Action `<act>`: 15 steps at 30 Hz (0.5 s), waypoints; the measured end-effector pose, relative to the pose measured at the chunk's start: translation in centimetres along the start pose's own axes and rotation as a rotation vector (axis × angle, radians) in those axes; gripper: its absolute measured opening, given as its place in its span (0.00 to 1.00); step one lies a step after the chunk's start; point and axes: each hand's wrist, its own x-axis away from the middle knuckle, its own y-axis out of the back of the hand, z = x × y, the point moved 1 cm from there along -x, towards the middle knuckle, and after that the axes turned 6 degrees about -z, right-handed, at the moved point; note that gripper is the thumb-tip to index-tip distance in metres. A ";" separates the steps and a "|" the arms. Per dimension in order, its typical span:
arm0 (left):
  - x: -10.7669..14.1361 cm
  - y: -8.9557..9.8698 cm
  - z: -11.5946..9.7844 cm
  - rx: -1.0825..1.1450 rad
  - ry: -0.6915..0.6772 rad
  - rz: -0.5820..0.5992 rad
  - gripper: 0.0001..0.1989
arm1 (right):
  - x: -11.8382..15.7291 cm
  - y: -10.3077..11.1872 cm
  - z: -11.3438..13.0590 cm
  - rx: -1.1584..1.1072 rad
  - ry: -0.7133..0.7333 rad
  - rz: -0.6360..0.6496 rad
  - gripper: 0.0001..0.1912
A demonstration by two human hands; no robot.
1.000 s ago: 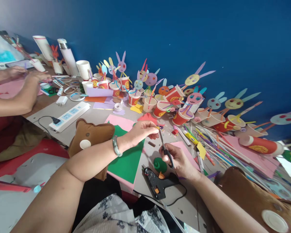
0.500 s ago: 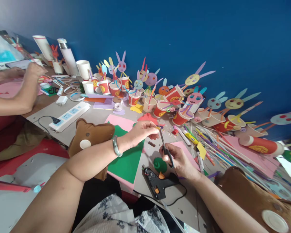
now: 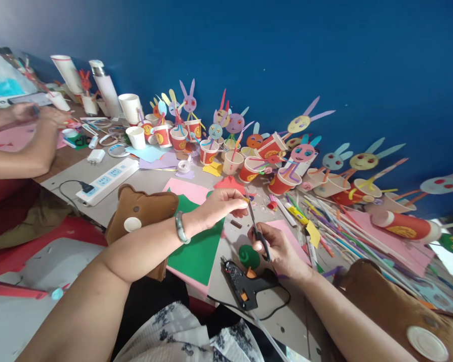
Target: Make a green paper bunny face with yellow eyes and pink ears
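On the bench (image 3: 101, 212) we see a white power strip (image 3: 111, 180) with a black plug (image 3: 86, 188) in its near end, a white charger (image 3: 95, 156) beyond it, and farther back a pale flask (image 3: 106, 90) before the blue wall (image 3: 249, 45).

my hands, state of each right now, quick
Left hand: closed, pinching a small yellowish piece, mostly hidden.
Right hand: closed, holding black-handled scissors.

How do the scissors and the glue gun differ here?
The scissors are in the right hand, while the glue gun lies on the table. The scissors show slim metal blades; the glue gun has a bulky body. The glue gun has orange parts, while the scissors show none. Both have black parts.
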 end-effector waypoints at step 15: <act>0.4 -0.2 -0.7 -0.012 0.032 -0.001 0.08 | -0.1 0.0 0.0 0.003 -0.003 -0.005 0.34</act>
